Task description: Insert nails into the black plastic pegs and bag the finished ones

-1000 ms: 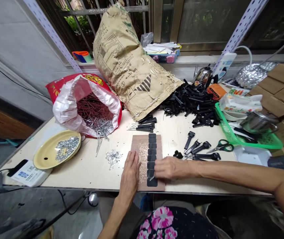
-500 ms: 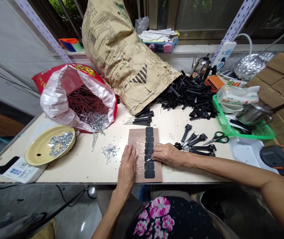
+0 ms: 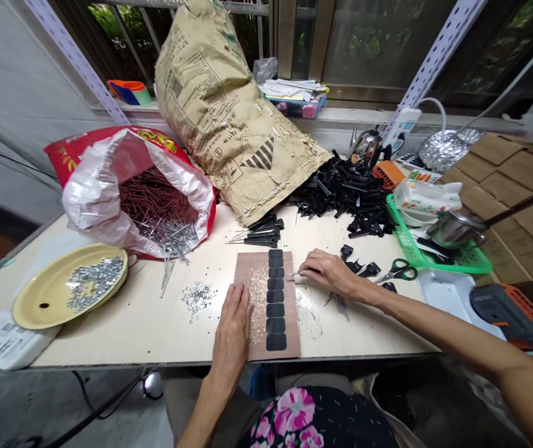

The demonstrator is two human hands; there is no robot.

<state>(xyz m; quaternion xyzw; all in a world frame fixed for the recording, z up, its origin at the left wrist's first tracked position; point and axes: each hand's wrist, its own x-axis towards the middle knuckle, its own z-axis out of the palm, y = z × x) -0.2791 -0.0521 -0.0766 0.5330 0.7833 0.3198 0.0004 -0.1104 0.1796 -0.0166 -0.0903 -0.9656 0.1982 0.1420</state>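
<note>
Left hand flat on brown board, clasping nothing; right hand clamped on slim tool. Probably working the black pads; next needs precise tip placement.

patches lie on the board, left of the scissors.

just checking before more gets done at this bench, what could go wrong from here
The right hand pinches a slim tool beside the row of black pads; if the pads are loose, a slip might nudge them out of line. The left hand lies near a loose heap of small metal pieces, so a sideways brush could scatter them. The scissors lie near the right forearm, which might knock them.
</note>
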